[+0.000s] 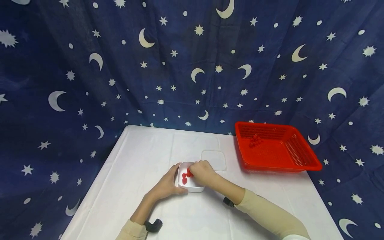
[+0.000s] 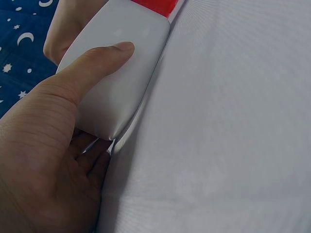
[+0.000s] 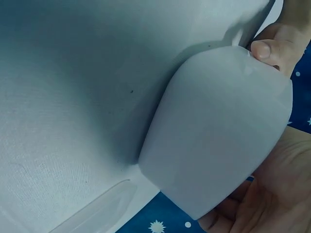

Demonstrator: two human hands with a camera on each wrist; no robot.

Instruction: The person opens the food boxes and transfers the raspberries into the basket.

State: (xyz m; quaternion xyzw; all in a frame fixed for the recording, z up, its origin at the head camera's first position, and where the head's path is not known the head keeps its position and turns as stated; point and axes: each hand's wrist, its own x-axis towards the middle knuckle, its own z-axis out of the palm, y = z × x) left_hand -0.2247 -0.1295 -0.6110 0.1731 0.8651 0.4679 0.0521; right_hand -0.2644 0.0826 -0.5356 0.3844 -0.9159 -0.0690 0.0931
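A white box (image 1: 196,189) with rounded corners stands on the table, its top open. My left hand (image 1: 168,184) grips the box at its left side; in the left wrist view the thumb of that hand (image 2: 63,107) lies along the outer wall. Small red lumps (image 1: 184,180) rest on the floor of the box. Over the box's right rim reaches my right hand (image 1: 204,172), fingers curled down inside, with a red lump (image 1: 188,172) at the fingertips. In the right wrist view the box wall (image 3: 218,126) hides those fingertips.
A clear flat lid (image 1: 214,160) lies just behind the box. At the back right stands a red plastic basket (image 1: 279,165), holding several red lumps (image 1: 255,140). White cloth (image 1: 144,150) covers the table. A dark blue curtain (image 1: 180,76) hangs behind.
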